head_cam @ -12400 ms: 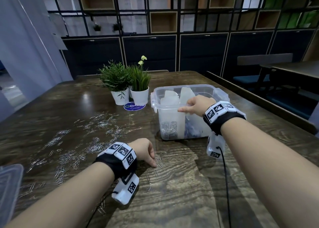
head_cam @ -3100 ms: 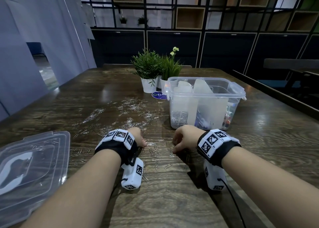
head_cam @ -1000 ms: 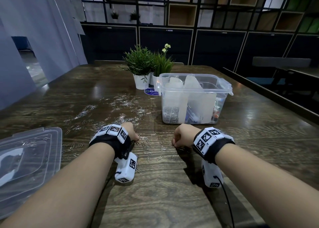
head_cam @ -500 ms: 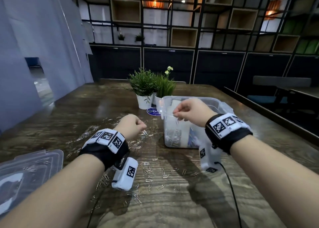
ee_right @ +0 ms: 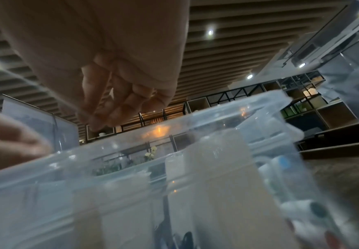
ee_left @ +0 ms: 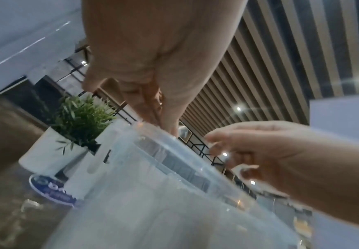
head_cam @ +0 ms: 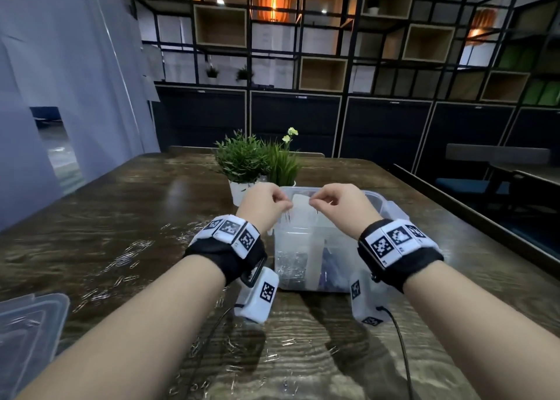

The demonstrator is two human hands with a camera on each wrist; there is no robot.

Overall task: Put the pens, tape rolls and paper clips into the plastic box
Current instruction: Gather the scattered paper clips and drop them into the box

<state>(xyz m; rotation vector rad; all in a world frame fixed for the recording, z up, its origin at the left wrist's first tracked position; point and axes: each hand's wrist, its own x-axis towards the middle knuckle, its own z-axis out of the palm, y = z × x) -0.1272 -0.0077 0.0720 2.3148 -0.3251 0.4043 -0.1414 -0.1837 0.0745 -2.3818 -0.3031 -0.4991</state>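
The clear plastic box stands open at the table's middle, with a pile of paper clips in its left compartment. Both hands hover side by side just above its near rim. My left hand pinches a few paper clips that hang from its fingertips. My right hand pinches another clip. In the left wrist view the left fingers are bunched over the box rim. In the right wrist view the right fingers curl above the box, with pens and tape inside.
Several loose paper clips lie scattered on the wooden table to the left and at the front. The box lid lies at the lower left. Two potted plants stand just behind the box.
Both hands left the table, where they were gathering clips, and rose to the box. In the last half second the left hand joined the right above the rim.
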